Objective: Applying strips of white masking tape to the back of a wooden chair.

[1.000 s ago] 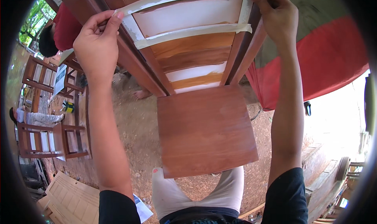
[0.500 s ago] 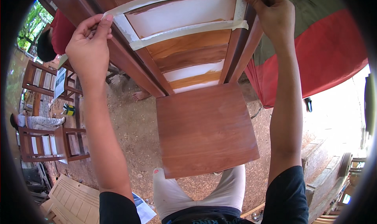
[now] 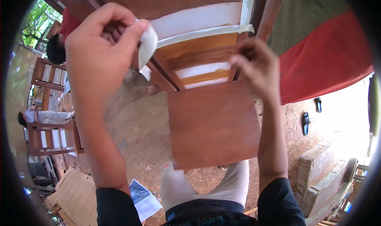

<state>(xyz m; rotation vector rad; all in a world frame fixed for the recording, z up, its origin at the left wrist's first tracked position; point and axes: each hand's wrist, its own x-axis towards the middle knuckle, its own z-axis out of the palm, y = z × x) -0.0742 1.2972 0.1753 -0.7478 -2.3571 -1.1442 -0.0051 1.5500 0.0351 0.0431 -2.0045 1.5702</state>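
Note:
A brown wooden chair stands before me, its seat toward me and its slatted backrest beyond. White and orange-brown bands show between the slats. My left hand is closed in a pinch on a loose strip of masking tape, which hangs curled beside the backrest's left post. One masking tape strip still runs across the backrest, and a short upright tape piece sticks near the right post. My right hand, blurred, hovers by that post with thumb and fingers apart, nothing visible in them.
At left stand other wooden chairs with white panels, and people are nearby. A red and olive cloth hangs at right. Black sandals, stacked timber, a paper sheet and a tan slatted panel lie lower down.
The top tape strip has come off the backrest and now dangles from my left hand. That hand moved right; my right hand let go of the tape and dropped lower.

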